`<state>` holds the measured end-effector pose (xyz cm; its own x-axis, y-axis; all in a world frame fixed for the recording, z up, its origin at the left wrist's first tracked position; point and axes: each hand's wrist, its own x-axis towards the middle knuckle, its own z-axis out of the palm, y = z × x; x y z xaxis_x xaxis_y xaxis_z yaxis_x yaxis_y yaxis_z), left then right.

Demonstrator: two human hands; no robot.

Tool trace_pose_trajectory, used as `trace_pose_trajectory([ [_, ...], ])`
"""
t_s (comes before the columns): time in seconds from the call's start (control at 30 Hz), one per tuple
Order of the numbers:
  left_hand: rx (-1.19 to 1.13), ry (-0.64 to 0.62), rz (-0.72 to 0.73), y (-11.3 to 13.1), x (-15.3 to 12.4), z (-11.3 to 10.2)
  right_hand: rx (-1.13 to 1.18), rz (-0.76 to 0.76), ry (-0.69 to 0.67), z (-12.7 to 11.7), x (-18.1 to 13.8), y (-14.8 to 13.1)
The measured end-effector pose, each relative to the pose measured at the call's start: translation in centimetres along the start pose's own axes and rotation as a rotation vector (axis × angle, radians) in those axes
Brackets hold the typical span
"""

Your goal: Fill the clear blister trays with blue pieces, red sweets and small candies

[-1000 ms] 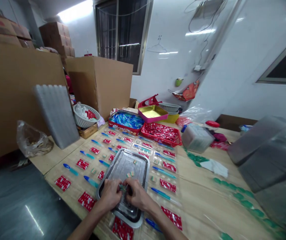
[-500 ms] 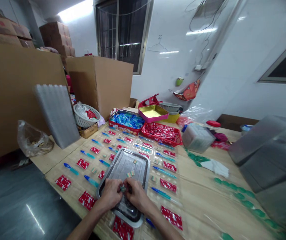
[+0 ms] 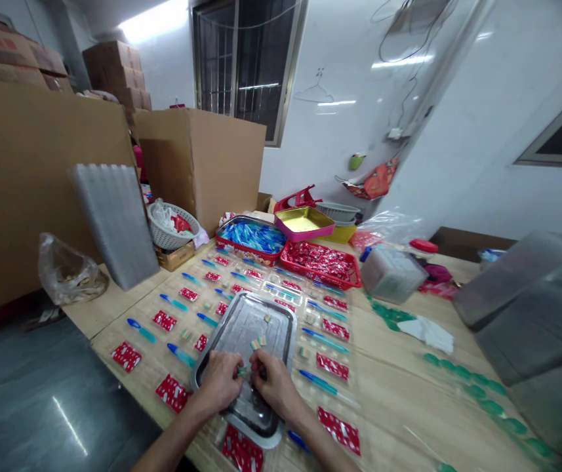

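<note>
**Two hands joined over a small green piece above a metal tray**

Both hands are brought together over the near end of a metal tray (image 3: 241,328) that is laid on the wooden bench (image 3: 399,400). A small green piece (image 3: 244,372) is pinched between the fingertips of the left hand (image 3: 221,382) and the right hand (image 3: 275,383); each grip is closed tightly on it, with the fingers curled in. What the piece is cannot be told, as it is mostly hidden by the fingers. A few small pale blocks (image 3: 258,343) are seen lying loose on the tray just beyond the hands.

Clear plastic sheets are spread around the tray, and rows of blue pens (image 3: 180,354) and red packets (image 3: 126,356) are set out on them. Further back, a red tray of blue pens (image 3: 252,237) is placed beside a red basket of red packets (image 3: 321,262), with a yellow-lined tin (image 3: 303,223) behind them. A white basket (image 3: 170,226) is placed at the left, near large cardboard boxes (image 3: 202,164).
</note>
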<state>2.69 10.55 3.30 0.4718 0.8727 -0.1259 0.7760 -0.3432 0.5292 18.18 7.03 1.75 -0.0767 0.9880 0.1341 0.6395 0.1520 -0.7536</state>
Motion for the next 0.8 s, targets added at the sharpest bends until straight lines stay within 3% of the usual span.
trace_pose_trajectory([
  [0.8,0.056,-0.033,0.006,0.22,0.02,-0.15,0.005,0.016,-0.006,0.15,0.11,-0.39],
])
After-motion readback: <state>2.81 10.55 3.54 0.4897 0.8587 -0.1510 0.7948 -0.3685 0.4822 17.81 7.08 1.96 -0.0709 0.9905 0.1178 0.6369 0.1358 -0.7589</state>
